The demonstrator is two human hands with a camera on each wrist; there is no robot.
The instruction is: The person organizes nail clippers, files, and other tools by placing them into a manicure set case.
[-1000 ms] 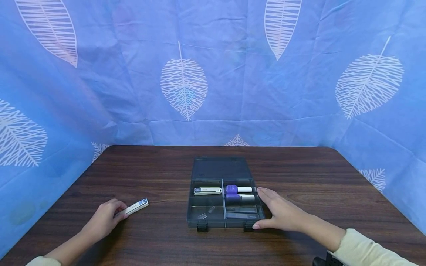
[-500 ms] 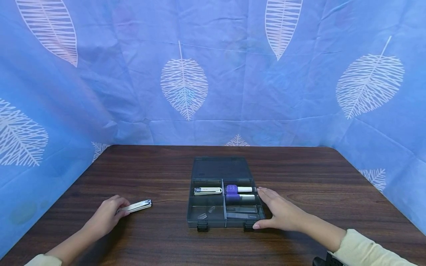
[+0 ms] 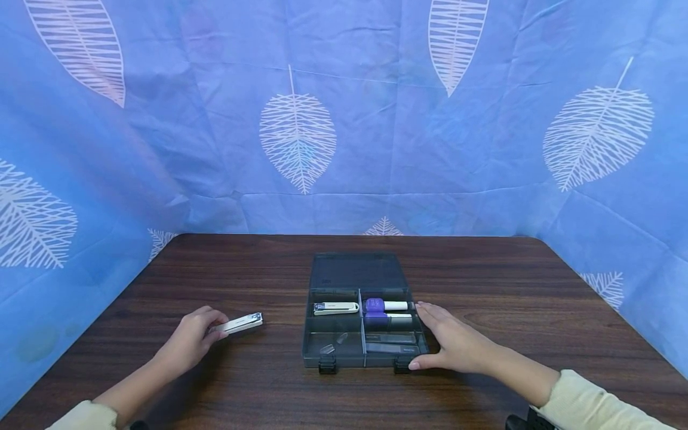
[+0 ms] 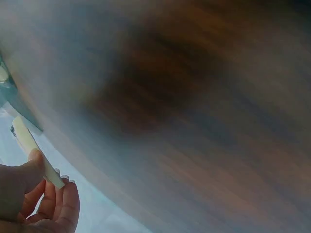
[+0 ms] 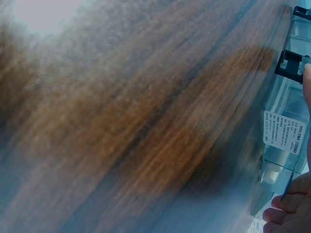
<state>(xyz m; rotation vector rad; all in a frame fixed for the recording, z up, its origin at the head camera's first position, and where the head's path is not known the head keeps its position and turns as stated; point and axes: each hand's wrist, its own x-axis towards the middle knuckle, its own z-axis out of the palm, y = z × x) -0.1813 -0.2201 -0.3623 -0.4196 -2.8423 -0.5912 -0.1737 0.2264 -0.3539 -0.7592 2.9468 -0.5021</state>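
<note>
My left hand [image 3: 190,340] pinches a white nail clipper [image 3: 241,323] between thumb and fingers, over the table left of a case. The same nail clipper [image 4: 36,153] shows between thumb and fingers in the left wrist view. My right hand [image 3: 455,340] rests with extended fingers along the right side of the dark translucent case [image 3: 335,359], thumb at the front right latch [image 3: 402,364]. The case lies with its lid back. Inside are a second white nail clipper [image 3: 335,308] at back left, two purple nail polish bottles [image 3: 374,306] at back right, and flat grey strips [image 3: 390,348] at front right.
Small clear pieces [image 3: 327,349] lie in the case's front left compartment. A printed label [image 5: 283,132] is on the case, seen in the right wrist view. Blue leaf-patterned cloth [image 3: 215,149] hangs around the dark wooden table [image 3: 258,263].
My left hand has moved right and slightly away from me, carrying the nail clipper toward the case. The right hand and the case have stayed in place.
</note>
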